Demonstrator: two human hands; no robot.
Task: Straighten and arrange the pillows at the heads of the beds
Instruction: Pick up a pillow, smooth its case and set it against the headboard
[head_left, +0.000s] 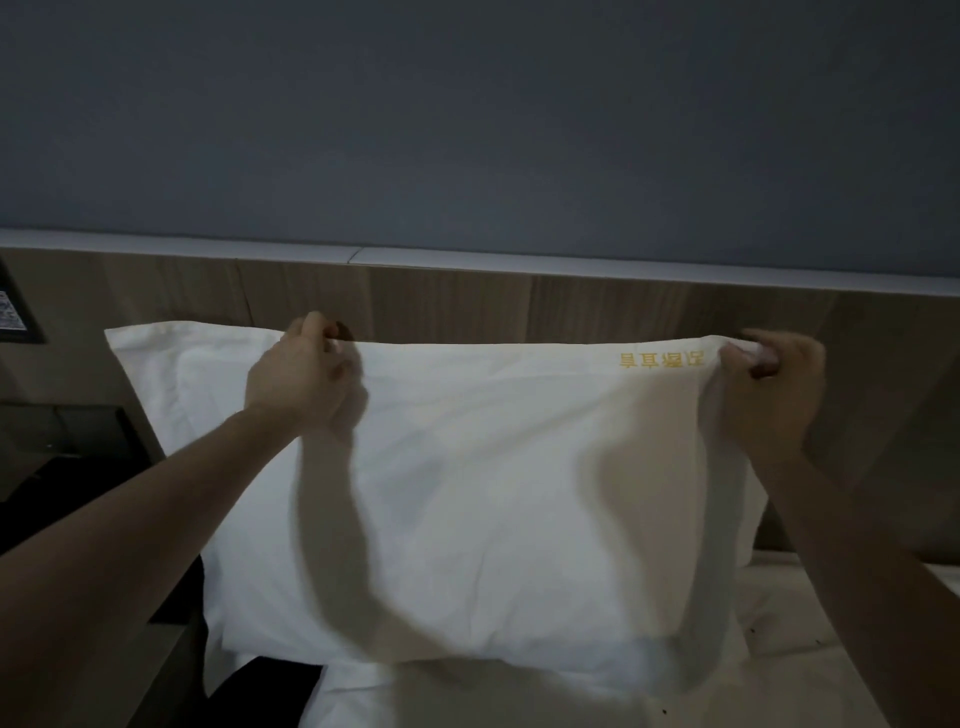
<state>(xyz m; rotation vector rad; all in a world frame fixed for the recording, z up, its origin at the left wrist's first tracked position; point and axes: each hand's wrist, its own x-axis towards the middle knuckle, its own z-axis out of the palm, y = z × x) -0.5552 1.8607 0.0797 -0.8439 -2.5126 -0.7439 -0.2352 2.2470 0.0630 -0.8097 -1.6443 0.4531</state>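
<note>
A white pillow (493, 499) with yellow embroidered characters near its top right corner stands upright at the head of the bed, in front of the wooden headboard (519, 306). My left hand (296, 374) pinches its top edge at the left. My right hand (769, 389) grips the top right corner. A second white pillow (171, 374) sits behind it, showing to the left.
The bed's white sheet (779, 670) lies below the pillows. A dark bedside unit (62, 447) and a black wall panel (15, 312) are at the left. A grey wall rises above the headboard ledge (467, 260).
</note>
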